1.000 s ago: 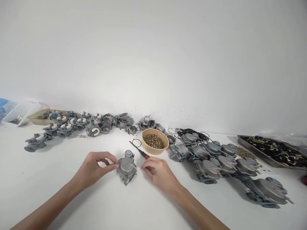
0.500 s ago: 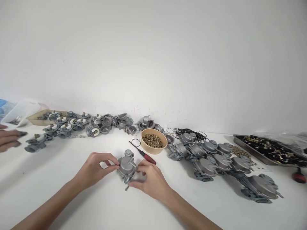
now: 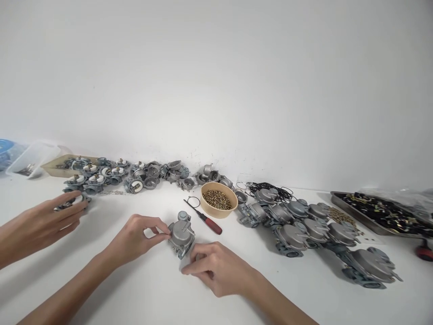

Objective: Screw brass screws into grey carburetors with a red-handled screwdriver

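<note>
A grey metal carburetor rests on the white table, its rounded float bowl facing up. My left hand grips its left edge between thumb and fingertips. Just below and right of it, my right hand is closed in a pinch low over the table. Its fingertips cover the spot where a small screw lay, and the screw itself is hidden by them. A red-handled screwdriver lies just beyond the carburetor, beside a round bowl of brass-coloured screws.
Another person's hand reaches in at left over carburetor bodies with white floats. Loose float bowls line the wall. On the right stand several closed carburetors, black rubber rings and a metal tray of dark parts.
My right hand has left the carburetor's side and moved slightly down, closing over the small screw. My left hand stays on the carburetor. The other person's hand has reached further in from the left.
</note>
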`<state>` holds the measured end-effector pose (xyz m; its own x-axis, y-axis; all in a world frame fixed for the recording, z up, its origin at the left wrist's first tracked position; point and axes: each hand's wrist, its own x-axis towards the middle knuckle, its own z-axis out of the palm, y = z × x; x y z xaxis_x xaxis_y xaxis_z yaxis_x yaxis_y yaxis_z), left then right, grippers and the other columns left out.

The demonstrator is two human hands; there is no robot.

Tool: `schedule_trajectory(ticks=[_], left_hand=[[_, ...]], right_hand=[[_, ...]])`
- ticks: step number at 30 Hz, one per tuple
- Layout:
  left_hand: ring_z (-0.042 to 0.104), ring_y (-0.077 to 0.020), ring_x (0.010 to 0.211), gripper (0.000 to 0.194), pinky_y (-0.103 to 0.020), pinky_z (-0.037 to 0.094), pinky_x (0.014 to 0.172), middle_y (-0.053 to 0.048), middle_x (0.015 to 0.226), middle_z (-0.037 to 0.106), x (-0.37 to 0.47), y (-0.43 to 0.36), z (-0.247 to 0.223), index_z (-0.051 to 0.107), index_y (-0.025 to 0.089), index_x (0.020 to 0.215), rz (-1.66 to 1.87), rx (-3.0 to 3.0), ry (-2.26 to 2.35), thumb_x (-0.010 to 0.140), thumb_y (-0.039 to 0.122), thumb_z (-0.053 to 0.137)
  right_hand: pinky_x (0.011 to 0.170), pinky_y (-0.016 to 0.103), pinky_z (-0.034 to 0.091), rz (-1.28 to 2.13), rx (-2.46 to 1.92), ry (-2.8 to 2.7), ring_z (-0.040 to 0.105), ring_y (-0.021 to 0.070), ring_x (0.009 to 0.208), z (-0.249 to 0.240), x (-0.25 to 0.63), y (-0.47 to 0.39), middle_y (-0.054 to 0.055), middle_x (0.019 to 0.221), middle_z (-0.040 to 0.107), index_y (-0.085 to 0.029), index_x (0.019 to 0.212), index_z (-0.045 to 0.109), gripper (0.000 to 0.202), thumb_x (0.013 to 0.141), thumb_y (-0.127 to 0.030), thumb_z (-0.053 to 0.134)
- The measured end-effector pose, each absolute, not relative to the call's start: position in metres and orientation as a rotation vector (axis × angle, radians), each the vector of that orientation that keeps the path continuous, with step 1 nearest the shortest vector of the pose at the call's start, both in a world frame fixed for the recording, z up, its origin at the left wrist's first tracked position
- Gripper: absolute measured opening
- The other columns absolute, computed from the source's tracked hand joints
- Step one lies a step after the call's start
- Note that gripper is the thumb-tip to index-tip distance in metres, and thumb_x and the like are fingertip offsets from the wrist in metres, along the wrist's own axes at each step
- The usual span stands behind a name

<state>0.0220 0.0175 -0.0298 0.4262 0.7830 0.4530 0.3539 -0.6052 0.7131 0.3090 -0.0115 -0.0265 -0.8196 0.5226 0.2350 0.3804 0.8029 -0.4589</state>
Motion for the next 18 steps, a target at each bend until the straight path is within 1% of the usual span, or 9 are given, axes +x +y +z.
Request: schedule_trajectory(ticks=[3,6,9,11,12,14,18], left_hand=[[0.075,-0.0179,0.074,0.011,-0.026,0.060,0.068,-0.001,0.088,0.082,0.022,0.018,-0.031,0.081,0.024,0.091,1.092,2.199,0.921,0.095,0.028,0.071],[0.076,-0.0189,0.077,0.012,-0.027,0.060,0.070,-0.003,0.093,0.082,0.022,0.019,-0.031,0.080,0.022,0.092,1.089,2.221,0.863,0.096,0.026,0.069],[0.076,-0.0189,0.079,0.012,-0.027,0.060,0.071,-0.004,0.095,0.082,0.023,0.018,-0.030,0.080,0.022,0.092,1.091,2.220,0.837,0.096,0.025,0.069],[0.076,-0.0184,0.080,0.011,-0.027,0.060,0.071,-0.004,0.095,0.082,0.023,0.017,-0.028,0.079,0.022,0.093,1.098,2.226,0.825,0.096,0.024,0.069],[0.076,-0.0181,0.080,0.011,-0.027,0.060,0.071,-0.003,0.095,0.082,0.024,0.017,-0.028,0.079,0.022,0.093,1.101,2.232,0.818,0.096,0.023,0.069],[0.075,-0.0175,0.079,0.010,-0.027,0.059,0.071,-0.003,0.094,0.081,0.024,0.016,-0.027,0.078,0.023,0.093,1.109,2.253,0.809,0.096,0.022,0.068],[0.073,-0.0165,0.078,0.007,-0.028,0.058,0.070,-0.001,0.095,0.080,0.025,0.014,-0.028,0.074,0.024,0.095,1.124,2.319,0.827,0.097,0.022,0.068]], right_hand=[[0.064,0.022,0.048,0.463,-0.667,-2.681,0.062,0.0103,0.070,-0.032,0.307,-0.012,0.002,0.097,0.071,-0.022,0.094,0.081,0.031,0.087,-0.003,0.057],[0.064,0.022,0.048,0.439,-0.675,-2.672,0.063,0.0108,0.075,-0.033,0.305,-0.012,0.002,0.101,0.071,-0.020,0.089,0.078,0.030,0.088,-0.001,0.056],[0.070,0.022,0.051,0.507,-0.716,-2.612,0.066,0.0128,0.082,-0.028,0.305,-0.012,0.004,0.103,0.071,-0.019,0.087,0.078,0.021,0.093,-0.009,0.061],[0.075,0.023,0.053,0.612,-0.780,-2.569,0.068,0.0136,0.084,-0.026,0.306,-0.010,0.004,0.100,0.072,-0.019,0.087,0.079,0.013,0.091,-0.014,0.068],[0.076,0.023,0.054,0.659,-0.822,-2.551,0.069,0.0139,0.084,-0.025,0.306,-0.009,0.004,0.098,0.073,-0.019,0.086,0.079,0.011,0.089,-0.014,0.070],[0.077,0.023,0.054,0.705,-0.901,-2.530,0.069,0.0141,0.083,-0.024,0.308,-0.006,0.003,0.093,0.073,-0.019,0.084,0.079,0.014,0.087,-0.010,0.069],[0.071,0.023,0.052,0.668,-0.982,-2.487,0.068,0.0139,0.077,-0.021,0.310,-0.004,0.002,0.084,0.074,-0.020,0.083,0.078,0.022,0.084,-0.002,0.064]])
